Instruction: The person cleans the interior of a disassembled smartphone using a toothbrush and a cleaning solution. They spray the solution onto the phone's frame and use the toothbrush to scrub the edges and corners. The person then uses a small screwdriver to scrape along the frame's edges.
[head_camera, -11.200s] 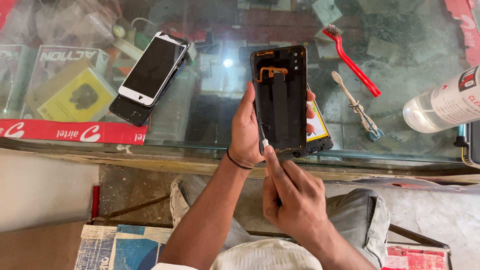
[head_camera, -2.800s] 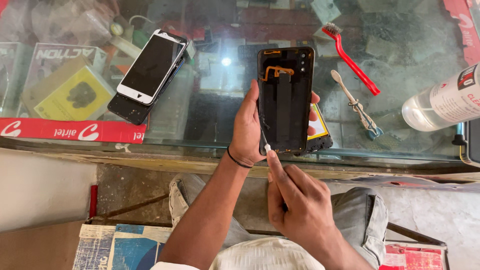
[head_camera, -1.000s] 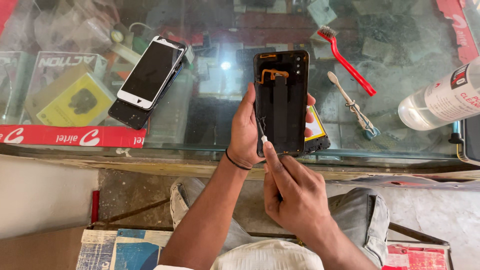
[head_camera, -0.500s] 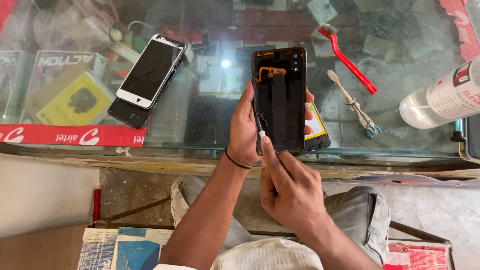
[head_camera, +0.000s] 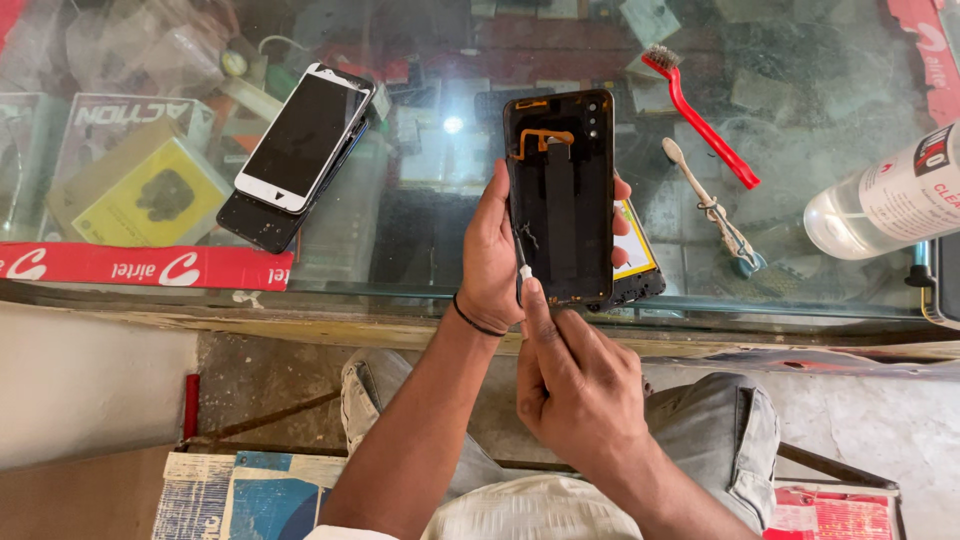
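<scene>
Up close, the right hand (head_camera: 580, 385) pinches what seems a small white-tipped tool (head_camera: 524, 272) against the lower left edge of a black phone back cover (head_camera: 560, 195), which the left hand (head_camera: 495, 255) grips upright above the glass counter (head_camera: 420, 230).

Single head-worn view, looking steeply down.
Close over both hands at the glass counter (head_camera: 400, 250) edge; lap and floor fill the lower frame. No second view.

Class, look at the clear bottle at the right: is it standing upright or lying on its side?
Lying on its side: the clear bottle rests lengthwise on the glass counter.
</scene>
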